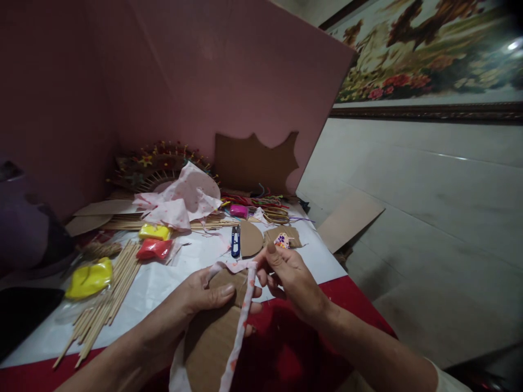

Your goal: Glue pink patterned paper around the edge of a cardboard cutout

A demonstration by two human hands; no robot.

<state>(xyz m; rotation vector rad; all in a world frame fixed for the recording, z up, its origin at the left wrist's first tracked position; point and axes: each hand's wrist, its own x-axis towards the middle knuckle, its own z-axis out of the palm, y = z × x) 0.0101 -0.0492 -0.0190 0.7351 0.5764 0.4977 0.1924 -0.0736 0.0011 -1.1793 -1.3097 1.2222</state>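
Observation:
My left hand (204, 296) grips a brown cardboard piece (212, 337) with its thumb on the face and fingers behind. White fabric with orange-pink spots (239, 337) wraps over the cardboard's edges. At the upper right corner of that piece, my right hand (292, 277) is pinched, thumb against forefinger; whatever lies between the fingertips is too small to make out. Just beyond the hands lie blue thread snips (236, 241), a rounded cardboard cutout (250, 239) and a small patterned scrap (283, 240) on another cardboard bit (298, 236).
Wooden sticks (110, 296) lie at left beside yellow (90, 279) and red (154, 249) clay packets. Pink-spotted cloth (183, 198), scissors (277, 215) and coloured cords (261, 201) sit farther back. A jagged cardboard sheet (253, 160) leans on the pink panel (229, 71).

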